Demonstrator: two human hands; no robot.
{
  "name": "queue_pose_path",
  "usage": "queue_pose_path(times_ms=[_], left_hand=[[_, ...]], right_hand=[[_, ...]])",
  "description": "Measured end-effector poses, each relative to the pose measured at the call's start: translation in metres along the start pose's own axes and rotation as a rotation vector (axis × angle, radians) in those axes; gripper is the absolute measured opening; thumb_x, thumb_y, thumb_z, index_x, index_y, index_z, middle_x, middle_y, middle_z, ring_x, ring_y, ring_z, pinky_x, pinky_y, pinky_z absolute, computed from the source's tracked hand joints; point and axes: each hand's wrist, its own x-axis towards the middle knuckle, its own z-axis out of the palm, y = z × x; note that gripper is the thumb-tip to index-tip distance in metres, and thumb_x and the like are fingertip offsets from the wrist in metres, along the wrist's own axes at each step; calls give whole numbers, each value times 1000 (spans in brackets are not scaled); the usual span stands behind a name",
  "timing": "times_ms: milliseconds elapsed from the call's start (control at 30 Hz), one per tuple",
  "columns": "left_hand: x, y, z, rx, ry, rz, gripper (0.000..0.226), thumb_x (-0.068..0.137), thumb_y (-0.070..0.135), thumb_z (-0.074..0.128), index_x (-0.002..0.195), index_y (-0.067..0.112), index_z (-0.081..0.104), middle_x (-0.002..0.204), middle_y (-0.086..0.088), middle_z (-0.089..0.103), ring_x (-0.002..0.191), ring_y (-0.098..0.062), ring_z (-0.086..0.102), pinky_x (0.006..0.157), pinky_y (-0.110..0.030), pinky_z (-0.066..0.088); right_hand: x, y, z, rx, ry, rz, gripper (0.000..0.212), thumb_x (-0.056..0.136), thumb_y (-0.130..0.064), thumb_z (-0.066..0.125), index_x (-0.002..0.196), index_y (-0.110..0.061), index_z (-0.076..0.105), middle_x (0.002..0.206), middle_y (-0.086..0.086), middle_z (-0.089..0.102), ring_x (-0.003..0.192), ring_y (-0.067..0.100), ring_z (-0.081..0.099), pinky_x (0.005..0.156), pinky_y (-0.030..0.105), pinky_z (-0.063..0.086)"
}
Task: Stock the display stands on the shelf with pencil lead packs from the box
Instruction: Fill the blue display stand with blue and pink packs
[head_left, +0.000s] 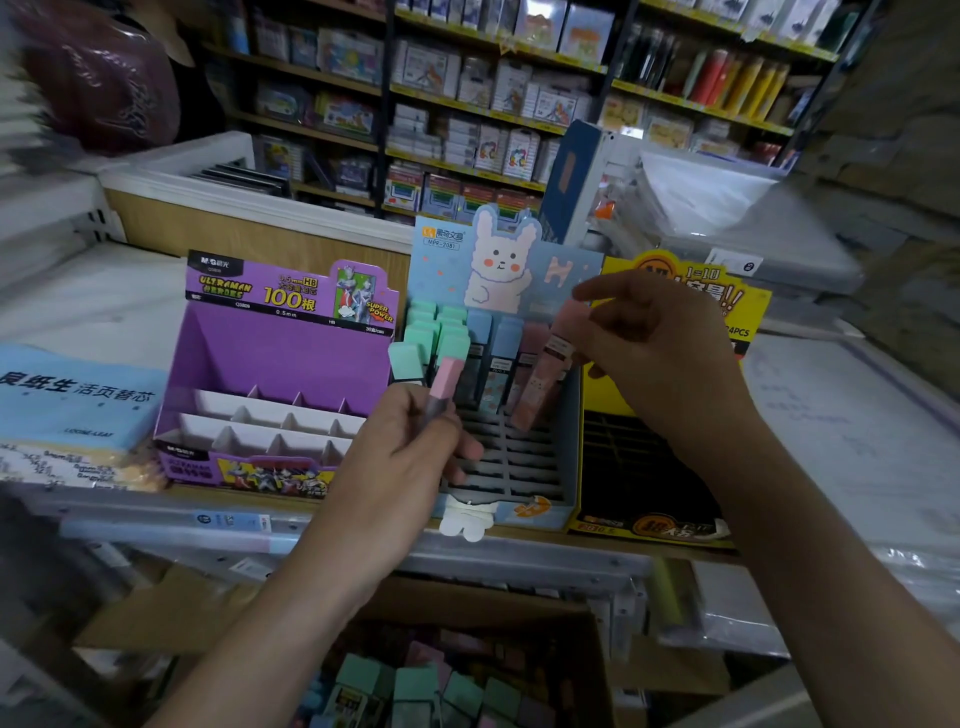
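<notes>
A pink pack (540, 382) is pinched near its top by the right hand (654, 353) and hangs tilted over the blue stand (540, 512), its lower end at the slot grid, so seating this 1 pack looks like the step in hand. The left hand (410, 447) grips 2 more, a spare pink pack (448, 376) and a green pack (408, 364), beside the stand's green rows. Next, the tilted pack probably needs straightening over a free slot; the box (467, 608) below holds more.

One head-worn wide-angle view, looking forward and slightly down, sitting close to the shelf (519, 564). The blue rabbit display stand (570, 441) is filling the centre, the cardboard box (467, 603) is showing along the bottom edge, and the far aisle shelving (493, 106) is running behind.
</notes>
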Motion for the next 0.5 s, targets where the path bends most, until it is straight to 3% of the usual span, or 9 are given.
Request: queue_pose_path(times_ms=[133, 233, 500], left_hand=[[1, 0, 0, 21, 9, 2, 13, 106, 22, 48, 97, 18, 57, 86, -1, 76, 66, -9, 63, 62, -23, 41], [1, 0, 0, 35, 13, 23, 16, 108, 23, 47, 98, 18, 59, 85, -1, 75, 67, -9, 64, 61, -21, 42], [-1, 2, 1, 61, 2, 32, 19, 107, 24, 48, 96, 19, 62, 86, 0, 75, 70, -11, 66, 65, -26, 43]], right_hand=[[2, 3, 4, -115, -3, -82, 4, 88, -19, 77, 92, -19, 76, 79, -8, 75, 72, 7, 71, 68, 28, 60], [1, 6, 5, -199, -1, -125, 10, 87, -23, 79, 95, -18, 79, 84, -11, 75, 76, 3, 70, 70, 18, 57], [3, 8, 5, -330, -32, -220, 14, 86, -19, 80, 100, -16, 79, 88, -3, 70, 72, 5, 61, 67, 15, 48]])
